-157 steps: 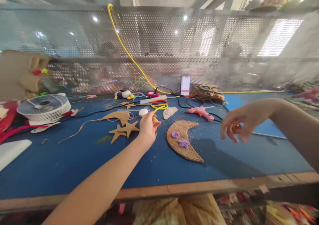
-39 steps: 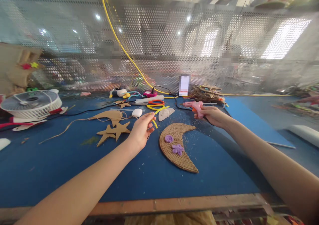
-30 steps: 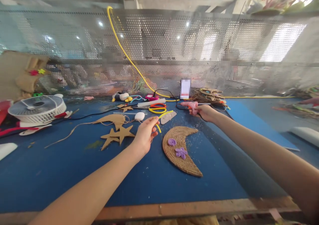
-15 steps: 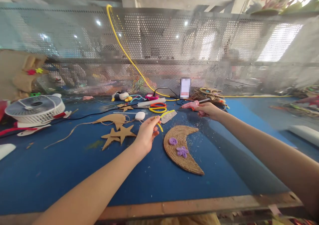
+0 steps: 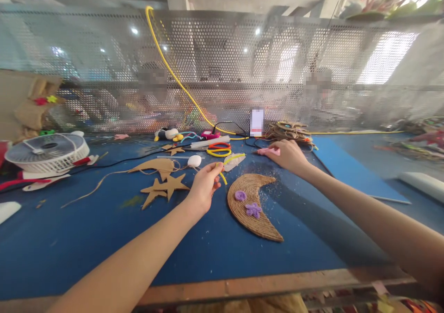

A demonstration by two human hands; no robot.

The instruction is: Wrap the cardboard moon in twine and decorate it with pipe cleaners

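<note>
My left hand [image 5: 205, 182] pinches a short, bent piece of yellow cord [image 5: 234, 158] between thumb and fingertips. One end of the cord crosses a clear glue-smeared piece [image 5: 233, 165] on the table. Further right, my right hand [image 5: 290, 156] is closed over a small pink glue gun [image 5: 268, 151] low at the tabletop, its nozzle pointing left; most of its handle is hidden. Between my hands, nearer to me, lies a crescent moon [image 5: 244, 211] wound with brown twine. A purple coil [image 5: 240, 196] and a purple flower [image 5: 253, 210] sit on it.
Cardboard stars [image 5: 173, 186] and a cardboard crescent [image 5: 156, 166] lie left of my left hand. Orange-and-yellow scissors [image 5: 219, 150], a white egg-shaped piece [image 5: 194, 161] and a phone [image 5: 256, 122] are farther back. A white fan [image 5: 52, 153] lies at left; perforated metal screens the back.
My right hand has turned over the glue gun and come down closer to the table, shifting slightly. My left hand stays put with the yellow cord.
</note>
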